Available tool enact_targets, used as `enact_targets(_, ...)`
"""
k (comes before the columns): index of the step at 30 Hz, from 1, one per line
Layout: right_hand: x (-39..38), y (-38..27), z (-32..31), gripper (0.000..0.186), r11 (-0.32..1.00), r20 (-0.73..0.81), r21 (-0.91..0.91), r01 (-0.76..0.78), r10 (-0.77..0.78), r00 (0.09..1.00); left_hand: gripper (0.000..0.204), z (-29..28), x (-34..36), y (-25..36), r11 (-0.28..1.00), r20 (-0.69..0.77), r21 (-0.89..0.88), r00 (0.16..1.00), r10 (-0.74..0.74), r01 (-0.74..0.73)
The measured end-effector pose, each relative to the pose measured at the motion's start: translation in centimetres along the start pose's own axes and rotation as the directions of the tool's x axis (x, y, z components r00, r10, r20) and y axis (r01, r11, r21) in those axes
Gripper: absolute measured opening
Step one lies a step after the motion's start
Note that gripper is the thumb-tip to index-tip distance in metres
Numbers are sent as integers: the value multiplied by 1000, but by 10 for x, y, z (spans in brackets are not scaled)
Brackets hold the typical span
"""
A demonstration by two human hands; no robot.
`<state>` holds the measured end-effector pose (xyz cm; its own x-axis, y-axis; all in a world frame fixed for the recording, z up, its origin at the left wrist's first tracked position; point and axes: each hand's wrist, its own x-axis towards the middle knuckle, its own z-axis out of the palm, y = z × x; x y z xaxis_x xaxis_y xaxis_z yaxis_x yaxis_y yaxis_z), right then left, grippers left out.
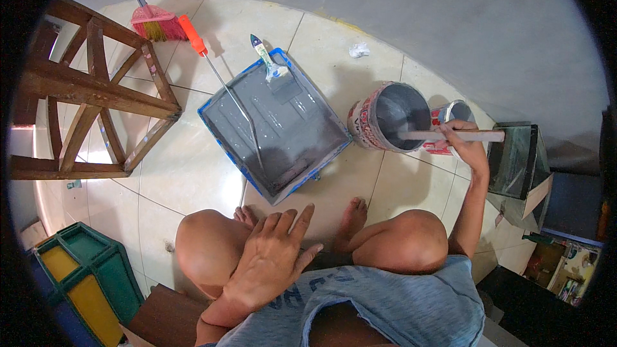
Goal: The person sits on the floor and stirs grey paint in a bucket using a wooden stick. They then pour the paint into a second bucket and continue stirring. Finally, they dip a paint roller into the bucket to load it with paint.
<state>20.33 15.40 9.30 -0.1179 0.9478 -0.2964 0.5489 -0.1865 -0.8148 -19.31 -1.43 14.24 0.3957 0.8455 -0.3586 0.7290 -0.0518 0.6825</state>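
My right hand [464, 140] is closed around a wooden stick [418, 135], whose far end reaches into a bucket of grey paint [364, 122]. Just behind that hand stands a smaller red and white paint can [439, 115]. My left hand [273, 250] is held over my lap with the fingers stretched out and nothing in them. In front of me lies a blue-rimmed paint tray [211, 132] coated with grey paint. A roller with an orange handle [193, 36] rests in it, its roller end sunk at the near corner. A paintbrush [265, 54] lies across the tray's far edge.
A wooden frame with crossed struts [96, 93] stands on the left, with a pink broom [157, 24] behind it. A green and yellow piece [90, 283] is at lower left. On the right is a glass tank [514, 160]. A crumpled white scrap [359, 50] lies near the grey wall.
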Motion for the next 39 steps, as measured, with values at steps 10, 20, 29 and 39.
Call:
enact_targets(10, 4, 3, 9, 21, 1000, -77, -6, 8, -9, 997, 62, 0, 0, -1, 1000, 6, -14, 1000, -4, 4)
enact_targets(20, 9, -1, 19, 20, 994, -153, -76, 74, -85, 984, 61, -1, 1, -2, 1000, 4, -1, 1000, 2, -2)
enact_targets(29, 13, 11, -5, 19, 970, -196, -211, 124, -166, 966, 62, -4, 2, 0, 1000, 26, 4, 1000, -3, 3)
enact_targets(39, 7, 4, -15, 18, 964, -135, -261, 47, -84, 987, 62, -2, 1, 0, 1000, 33, 0, 999, -24, 24)
